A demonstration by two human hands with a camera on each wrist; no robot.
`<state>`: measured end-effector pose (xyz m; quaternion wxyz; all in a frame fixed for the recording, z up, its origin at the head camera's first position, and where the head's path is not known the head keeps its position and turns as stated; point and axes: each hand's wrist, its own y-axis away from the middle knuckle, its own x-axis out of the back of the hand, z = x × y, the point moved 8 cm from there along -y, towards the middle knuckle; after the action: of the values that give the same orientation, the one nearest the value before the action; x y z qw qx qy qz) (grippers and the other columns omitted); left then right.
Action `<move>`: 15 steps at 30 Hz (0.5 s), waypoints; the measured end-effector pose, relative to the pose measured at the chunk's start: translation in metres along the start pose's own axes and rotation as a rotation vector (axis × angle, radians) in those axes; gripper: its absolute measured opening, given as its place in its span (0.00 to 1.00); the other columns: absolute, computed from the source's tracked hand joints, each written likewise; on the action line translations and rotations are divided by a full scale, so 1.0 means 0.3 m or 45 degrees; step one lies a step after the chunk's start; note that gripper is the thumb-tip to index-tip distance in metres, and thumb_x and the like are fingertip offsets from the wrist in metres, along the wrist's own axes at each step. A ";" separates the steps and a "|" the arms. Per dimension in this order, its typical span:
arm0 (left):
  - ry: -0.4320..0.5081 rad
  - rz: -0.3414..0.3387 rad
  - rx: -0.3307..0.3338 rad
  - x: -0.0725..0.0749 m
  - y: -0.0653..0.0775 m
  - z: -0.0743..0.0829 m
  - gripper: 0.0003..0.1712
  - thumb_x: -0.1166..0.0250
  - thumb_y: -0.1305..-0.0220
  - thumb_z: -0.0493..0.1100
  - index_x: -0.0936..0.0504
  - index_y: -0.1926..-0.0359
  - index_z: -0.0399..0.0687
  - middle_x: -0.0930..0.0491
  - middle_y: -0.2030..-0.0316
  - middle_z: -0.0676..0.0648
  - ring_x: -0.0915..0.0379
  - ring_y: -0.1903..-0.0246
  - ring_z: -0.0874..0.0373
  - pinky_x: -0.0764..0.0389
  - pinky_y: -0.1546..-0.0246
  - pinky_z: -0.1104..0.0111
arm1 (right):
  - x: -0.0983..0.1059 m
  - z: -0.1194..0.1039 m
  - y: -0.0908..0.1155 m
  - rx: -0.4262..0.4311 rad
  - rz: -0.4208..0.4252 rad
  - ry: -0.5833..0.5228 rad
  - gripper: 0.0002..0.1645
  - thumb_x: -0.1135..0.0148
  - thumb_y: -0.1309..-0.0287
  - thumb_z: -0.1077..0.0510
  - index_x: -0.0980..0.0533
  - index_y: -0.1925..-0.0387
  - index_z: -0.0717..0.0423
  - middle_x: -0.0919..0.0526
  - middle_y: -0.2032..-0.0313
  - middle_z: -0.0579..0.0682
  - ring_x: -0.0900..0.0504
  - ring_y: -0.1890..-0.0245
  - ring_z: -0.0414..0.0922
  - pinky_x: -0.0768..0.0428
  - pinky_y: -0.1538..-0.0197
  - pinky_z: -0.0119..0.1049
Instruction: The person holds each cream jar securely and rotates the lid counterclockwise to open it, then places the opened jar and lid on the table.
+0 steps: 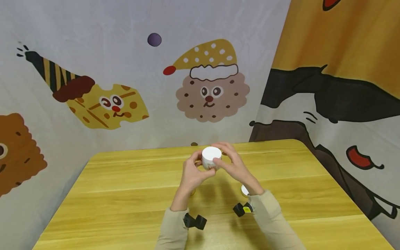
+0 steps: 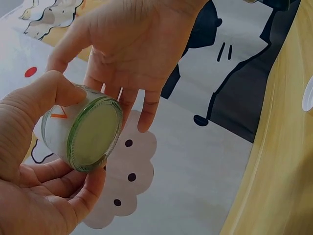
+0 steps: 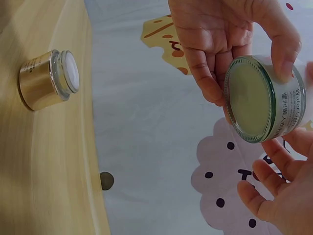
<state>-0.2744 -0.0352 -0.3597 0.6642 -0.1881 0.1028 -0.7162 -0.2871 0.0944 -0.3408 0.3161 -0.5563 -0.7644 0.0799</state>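
Note:
A small cosmetic cream jar with a white lid and greenish glass base is raised above the table. My left hand grips it from the left, thumb on its label and fingers around the far side. Its glass bottom faces the left wrist camera. The right hand reaches around from the other side; its thumb overlaps the lid in the head view. In the right wrist view, several of the right hand's fingers are spread loosely beside the jar, which carries printed lettering.
A gold jar with a white inner top stands on the wooden table, mostly hidden behind the left wrist in the head view. A round white piece with a gold edge lies near the right wrist. Behind hangs a cartoon-printed cloth.

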 end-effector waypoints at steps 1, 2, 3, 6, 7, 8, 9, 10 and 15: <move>0.002 0.000 -0.003 0.000 0.000 0.001 0.28 0.29 0.58 0.30 0.25 0.51 0.32 0.23 0.58 0.38 0.29 0.59 0.49 0.23 0.56 0.55 | -0.004 -0.001 0.001 0.015 -0.019 -0.001 0.25 0.42 0.41 0.62 0.29 0.41 0.60 0.31 0.42 0.57 0.36 0.44 0.49 0.35 0.45 0.50; 0.000 -0.002 -0.002 0.000 0.000 0.000 0.28 0.29 0.58 0.30 0.25 0.51 0.31 0.23 0.58 0.38 0.29 0.59 0.49 0.23 0.56 0.55 | -0.007 -0.003 0.001 0.035 -0.038 -0.005 0.26 0.43 0.39 0.61 0.31 0.39 0.61 0.32 0.42 0.58 0.35 0.44 0.49 0.34 0.45 0.49; -0.009 -0.004 0.001 -0.001 0.000 -0.001 0.28 0.29 0.58 0.30 0.25 0.51 0.32 0.23 0.57 0.38 0.29 0.58 0.49 0.23 0.56 0.55 | -0.009 -0.006 0.002 0.054 -0.051 -0.010 0.27 0.45 0.38 0.59 0.32 0.38 0.61 0.32 0.41 0.59 0.35 0.44 0.50 0.34 0.45 0.49; -0.029 -0.015 0.007 -0.003 -0.001 -0.002 0.28 0.29 0.58 0.31 0.24 0.51 0.33 0.23 0.57 0.39 0.29 0.58 0.51 0.23 0.55 0.58 | -0.011 -0.007 0.001 0.069 -0.058 -0.036 0.32 0.44 0.38 0.56 0.38 0.34 0.61 0.35 0.39 0.59 0.37 0.42 0.52 0.35 0.44 0.53; -0.032 -0.018 0.008 -0.003 -0.001 -0.003 0.28 0.29 0.58 0.31 0.24 0.51 0.34 0.23 0.57 0.40 0.29 0.58 0.52 0.23 0.55 0.58 | -0.010 -0.004 0.001 0.061 -0.051 -0.045 0.34 0.43 0.39 0.56 0.39 0.34 0.61 0.35 0.38 0.59 0.37 0.40 0.52 0.37 0.43 0.55; -0.033 -0.019 0.007 -0.003 -0.002 -0.004 0.28 0.29 0.58 0.32 0.24 0.51 0.34 0.23 0.57 0.40 0.29 0.58 0.52 0.24 0.55 0.59 | -0.008 0.000 0.000 0.047 -0.038 -0.053 0.35 0.41 0.41 0.57 0.40 0.34 0.61 0.35 0.38 0.59 0.38 0.39 0.53 0.38 0.43 0.57; -0.034 -0.019 0.004 -0.003 -0.002 -0.004 0.28 0.29 0.58 0.33 0.24 0.51 0.34 0.23 0.58 0.40 0.29 0.58 0.52 0.24 0.55 0.58 | -0.006 0.003 0.000 0.027 -0.021 -0.062 0.36 0.39 0.44 0.59 0.40 0.35 0.62 0.35 0.38 0.59 0.39 0.39 0.53 0.39 0.43 0.59; -0.032 -0.019 -0.001 -0.003 -0.003 -0.003 0.28 0.29 0.58 0.33 0.24 0.51 0.34 0.23 0.58 0.40 0.30 0.58 0.51 0.24 0.55 0.58 | -0.004 0.008 -0.001 0.003 -0.003 -0.069 0.37 0.38 0.46 0.60 0.39 0.36 0.62 0.35 0.38 0.60 0.39 0.38 0.53 0.40 0.42 0.61; -0.043 -0.019 -0.016 -0.004 -0.003 0.002 0.27 0.29 0.57 0.35 0.23 0.52 0.34 0.23 0.59 0.40 0.30 0.59 0.51 0.23 0.56 0.57 | 0.003 -0.009 -0.005 -0.076 0.061 -0.079 0.32 0.35 0.54 0.69 0.35 0.46 0.70 0.33 0.43 0.67 0.37 0.41 0.58 0.40 0.44 0.62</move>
<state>-0.2749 -0.0339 -0.3589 0.6592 -0.2051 0.0948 -0.7172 -0.2869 0.0941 -0.3377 0.2735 -0.5810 -0.7622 0.0817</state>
